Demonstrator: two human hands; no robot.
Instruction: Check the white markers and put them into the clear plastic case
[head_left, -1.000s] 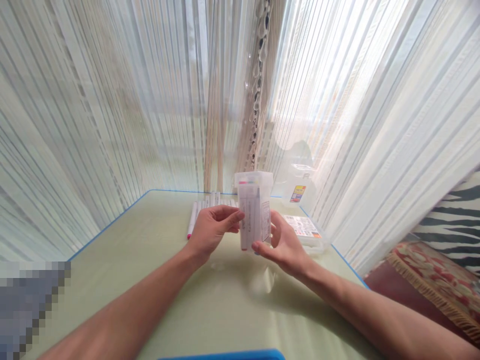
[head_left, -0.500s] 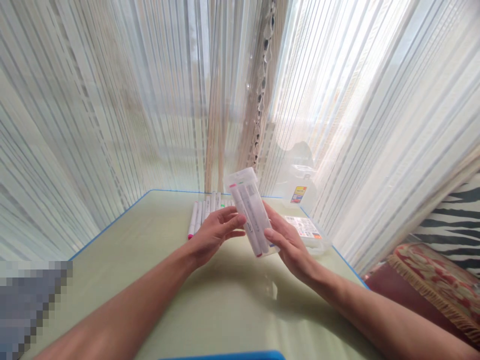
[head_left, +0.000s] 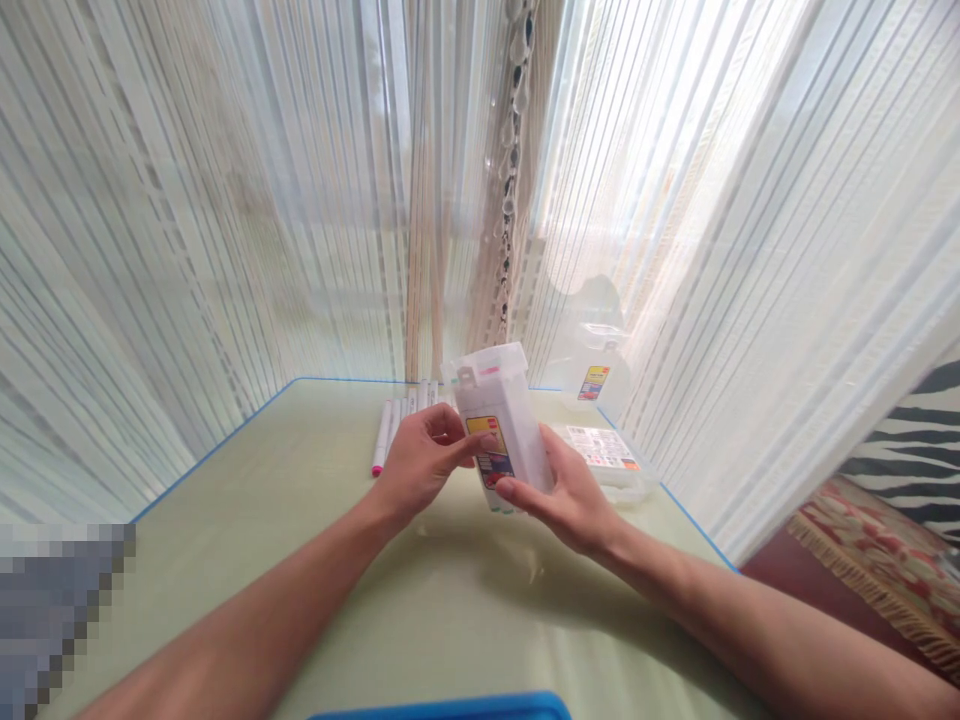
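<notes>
A clear plastic marker pack (head_left: 523, 415) is held up over the table, tilted, its yellow and red label facing me. White markers show through its cloudy wall. My right hand (head_left: 574, 490) grips its right side, thumb across the lower front. My left hand (head_left: 427, 455) is closed on the left edge, thumb on the label. Behind my left hand a row of white markers (head_left: 384, 435) lies on the table, one with a pink end. Part of that row is hidden by my hand and the pack.
An opened clear plastic case (head_left: 634, 487) with a printed sheet rests at the right back, its labelled lid (head_left: 609, 350) standing up. Striped curtains (head_left: 300, 200) hang behind the green, blue-edged table (head_left: 247, 480). A blue edge (head_left: 450, 706) shows at the bottom. Fringed patterned fabric (head_left: 892, 560) lies right.
The marker pack has been turned around, so the label now faces me instead of the plain side with the markers. My left hand has closed on its edge.
</notes>
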